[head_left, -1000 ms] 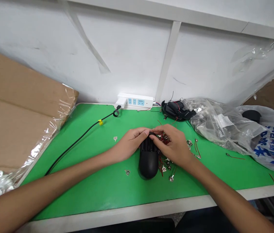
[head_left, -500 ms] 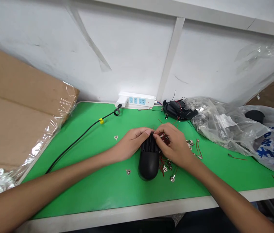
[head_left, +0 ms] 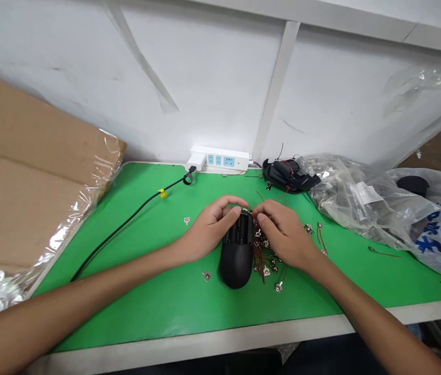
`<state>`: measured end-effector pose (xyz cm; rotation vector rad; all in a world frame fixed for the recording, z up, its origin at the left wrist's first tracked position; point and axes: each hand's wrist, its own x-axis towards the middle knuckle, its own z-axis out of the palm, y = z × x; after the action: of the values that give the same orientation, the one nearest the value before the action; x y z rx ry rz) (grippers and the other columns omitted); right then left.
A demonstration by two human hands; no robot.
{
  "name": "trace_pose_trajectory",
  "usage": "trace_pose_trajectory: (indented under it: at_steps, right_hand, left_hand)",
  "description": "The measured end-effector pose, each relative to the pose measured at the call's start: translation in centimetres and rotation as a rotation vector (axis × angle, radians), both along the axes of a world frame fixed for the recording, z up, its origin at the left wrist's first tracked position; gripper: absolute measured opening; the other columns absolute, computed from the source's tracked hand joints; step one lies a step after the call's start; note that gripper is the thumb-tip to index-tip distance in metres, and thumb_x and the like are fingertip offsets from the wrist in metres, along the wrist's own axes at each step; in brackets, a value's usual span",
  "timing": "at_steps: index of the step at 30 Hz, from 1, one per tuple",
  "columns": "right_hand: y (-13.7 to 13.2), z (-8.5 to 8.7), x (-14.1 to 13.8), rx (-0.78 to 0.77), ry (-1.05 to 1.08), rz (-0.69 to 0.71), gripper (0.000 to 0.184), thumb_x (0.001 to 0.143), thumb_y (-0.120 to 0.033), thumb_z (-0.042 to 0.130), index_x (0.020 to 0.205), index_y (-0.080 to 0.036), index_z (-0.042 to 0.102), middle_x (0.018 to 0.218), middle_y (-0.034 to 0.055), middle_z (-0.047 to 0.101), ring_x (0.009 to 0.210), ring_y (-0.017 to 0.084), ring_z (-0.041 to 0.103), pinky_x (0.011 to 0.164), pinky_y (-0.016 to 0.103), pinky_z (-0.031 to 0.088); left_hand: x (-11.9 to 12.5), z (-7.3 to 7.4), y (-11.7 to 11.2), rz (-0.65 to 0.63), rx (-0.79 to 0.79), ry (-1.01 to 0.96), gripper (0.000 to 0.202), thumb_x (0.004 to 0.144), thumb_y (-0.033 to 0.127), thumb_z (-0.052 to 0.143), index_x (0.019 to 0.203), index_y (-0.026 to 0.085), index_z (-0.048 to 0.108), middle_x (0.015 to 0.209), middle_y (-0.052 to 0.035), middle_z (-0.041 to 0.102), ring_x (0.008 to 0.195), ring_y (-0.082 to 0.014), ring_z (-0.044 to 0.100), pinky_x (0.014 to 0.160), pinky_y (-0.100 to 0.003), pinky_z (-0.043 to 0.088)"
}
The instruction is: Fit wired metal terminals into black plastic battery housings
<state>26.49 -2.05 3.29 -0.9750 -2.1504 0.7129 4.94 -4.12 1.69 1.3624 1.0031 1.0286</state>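
While left hand [head_left: 216, 225] clasps case [head_left: 236, 264], frame centre, between thumb and fingers, right hand [head_left: 285, 229] fingers curled, pinch unclear, slots [head_left: 245, 229] stand uncovered, contacts [head_left: 266, 271] alongside loose, apparently unfitted.

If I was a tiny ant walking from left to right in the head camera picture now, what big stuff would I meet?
Brown cardboard → yellow tag → left hand → black casing → right hand → bag with blue writing
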Motion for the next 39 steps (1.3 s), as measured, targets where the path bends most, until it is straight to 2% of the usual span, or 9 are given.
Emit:
trace_pose_trajectory:
  at_steps: [4,7,13,18,23,27,34,36,39]
  right_hand:
    - [-0.8,0.8,-0.4,-0.12,0.022,0.06,0.017,0.093,-0.014,0.045,0.085,-0.023,0.055,0.083,0.0011,0.063,0.077,0.021,0.058,0.067,0.033,0.042]
    - [-1.3,1.5,-0.6,-0.251,0.04,0.108,0.02,0.092,-0.014,0.041,0.076,-0.024,0.048,0.073,-0.0001,0.056,0.069,0.019,0.054,0.06,0.032,0.039]
    - [-2.5,2.0,-1.1,-0.452,0.016,0.149,0.025,0.094,-0.016,0.04,0.071,-0.025,0.04,0.064,-0.0024,0.048,0.058,0.016,0.045,0.052,0.031,0.032]
    - [-2.8,1.5,-1.1,-0.485,0.021,0.122,0.027,0.095,-0.017,0.042,0.069,-0.024,0.038,0.061,-0.0032,0.045,0.056,0.015,0.043,0.05,0.03,0.027]
    - [-2.7,1.6,-1.1,-0.524,0.009,0.098,0.027,0.094,-0.016,0.041,0.069,-0.023,0.037,0.061,-0.0033,0.042,0.056,0.014,0.041,0.051,0.03,0.026]
    - [-2.7,1.9,-1.1,-0.584,0.011,0.119,0.024,0.094,-0.018,0.042,0.07,-0.023,0.039,0.063,-0.0037,0.042,0.058,0.014,0.042,0.053,0.029,0.027]
    - [-2.5,2.2,-1.2,-0.63,-0.026,0.138,0.026,0.094,-0.023,0.046,0.07,-0.022,0.038,0.064,-0.0053,0.035,0.059,0.012,0.035,0.054,0.029,0.023]
    - [-2.3,2.1,-1.2,-0.63,-0.023,0.134,0.026,0.094,-0.024,0.046,0.07,-0.022,0.038,0.064,-0.0054,0.034,0.059,0.012,0.035,0.054,0.029,0.023]
    - [-2.1,1.9,-1.2,-0.642,-0.001,0.148,0.024,0.097,-0.025,0.044,0.073,-0.022,0.041,0.066,-0.0056,0.037,0.06,0.012,0.035,0.054,0.029,0.024]
  left_hand:
    - [0.5,0.4,-0.8,-0.015,-0.049,-0.147,0.033,0.102,0.05,0.065,0.12,0.022,0.063,0.079,0.0013,0.065,0.066,-0.0123,0.056,0.059,-0.023,0.041]
    - [0.9,0.7,-1.5,-0.039,-0.093,-0.211,0.032,0.1,0.049,0.067,0.116,0.022,0.061,0.078,0.0016,0.064,0.065,-0.0122,0.057,0.059,-0.023,0.044]
    - [1.0,0.4,-2.3,-0.069,-0.121,-0.154,0.034,0.101,0.053,0.065,0.115,0.023,0.059,0.072,0.0033,0.057,0.06,-0.0117,0.051,0.055,-0.023,0.037]
    - [0.9,0.1,-2.5,-0.082,-0.105,-0.113,0.036,0.1,0.056,0.065,0.114,0.023,0.061,0.076,0.0019,0.056,0.064,-0.0126,0.048,0.058,-0.025,0.037]
    - [1.1,0.4,-2.5,-0.064,0.013,-0.061,0.031,0.103,0.051,0.063,0.106,0.02,0.066,0.091,-0.0022,0.062,0.079,-0.0147,0.053,0.07,-0.026,0.042]
    - [1.1,0.3,-2.5,-0.081,0.081,-0.025,0.027,0.106,0.046,0.058,0.108,0.02,0.065,0.094,-0.0022,0.063,0.081,-0.0149,0.054,0.074,-0.027,0.043]
    - [0.6,0.2,-2.8,-0.11,0.341,0.166,0.023,0.111,0.034,0.046,0.112,0.02,0.064,0.1,-0.0032,0.063,0.09,-0.0157,0.058,0.082,-0.028,0.046]
    - [0.7,0.0,-2.8,-0.115,0.312,0.161,0.022,0.111,0.034,0.046,0.114,0.02,0.062,0.097,-0.0024,0.064,0.087,-0.0152,0.058,0.079,-0.027,0.045]
    - [0.9,-0.2,-2.7,-0.11,0.173,0.08,0.023,0.11,0.04,0.051,0.114,0.02,0.062,0.09,-0.0011,0.064,0.081,-0.0142,0.057,0.073,-0.025,0.045]
